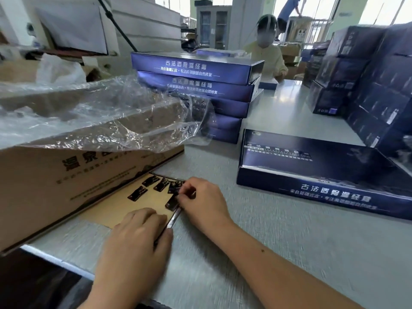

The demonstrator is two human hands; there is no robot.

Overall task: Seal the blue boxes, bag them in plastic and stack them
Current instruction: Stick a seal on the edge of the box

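- The sticker sheet is pressed to the table by the left hand, its fingers laid nearly flat and gripping nothing.
- A dark sticker at the sheet's near edge is pinched by the curled fingertips of the right hand.
- The blue box to be sealed lies flat on the table to the right, well apart from both hands.
- The sticker could be creased or torn if peeled sharply.
- The sheet could be dragged up if the left hand's pressure is eased.
- The seal could be folded onto itself while being carried to the box.
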